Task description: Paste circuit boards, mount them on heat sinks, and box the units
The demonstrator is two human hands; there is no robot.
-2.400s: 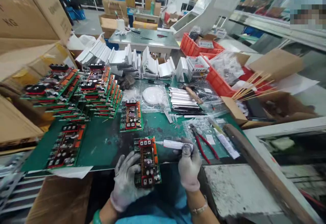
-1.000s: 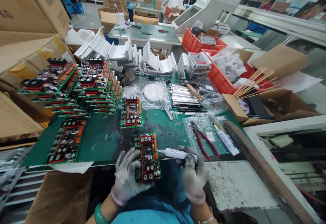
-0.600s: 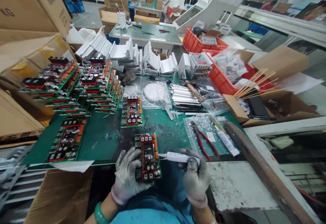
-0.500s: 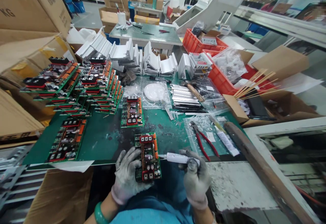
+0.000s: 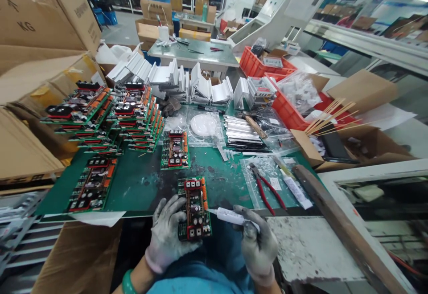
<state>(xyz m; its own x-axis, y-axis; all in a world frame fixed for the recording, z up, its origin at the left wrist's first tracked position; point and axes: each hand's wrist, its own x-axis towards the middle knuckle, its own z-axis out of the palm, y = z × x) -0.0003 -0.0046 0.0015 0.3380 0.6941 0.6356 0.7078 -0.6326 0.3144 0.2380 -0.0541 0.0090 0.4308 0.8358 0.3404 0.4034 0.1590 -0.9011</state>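
My left hand (image 5: pixel 170 229), in a stained whitish glove, grips a green circuit board (image 5: pixel 195 209) by its left side at the table's front edge. Red-framed black parts, small capacitors and a row of orange connectors stand on that board. Gloved as well, my right hand (image 5: pixel 256 240) is closed round a white glue tube (image 5: pixel 230 216) with a thin nozzle. The nozzle's tip points left at the board's right edge, by the orange connectors; whether it touches cannot be made out. Just beyond lies a second circuit board (image 5: pixel 175 150), flat on the green table.
Stacked circuit boards (image 5: pixel 135 120) rise at the left, with a single board (image 5: pixel 93 182) before them. Red-handled cutters (image 5: pixel 267 189) and another tube (image 5: pixel 297 191) lie right, beside a wooden bar (image 5: pixel 321 209). Metal strips (image 5: pixel 245 133), a hammer (image 5: pixel 256 125) and white heatsinks (image 5: pixel 200 84) sit farther back.
The tube in my right hand has tilted, its rear end lower and its nozzle a little higher against the board. The view has shifted slightly. My left hand keeps its hold on the board.
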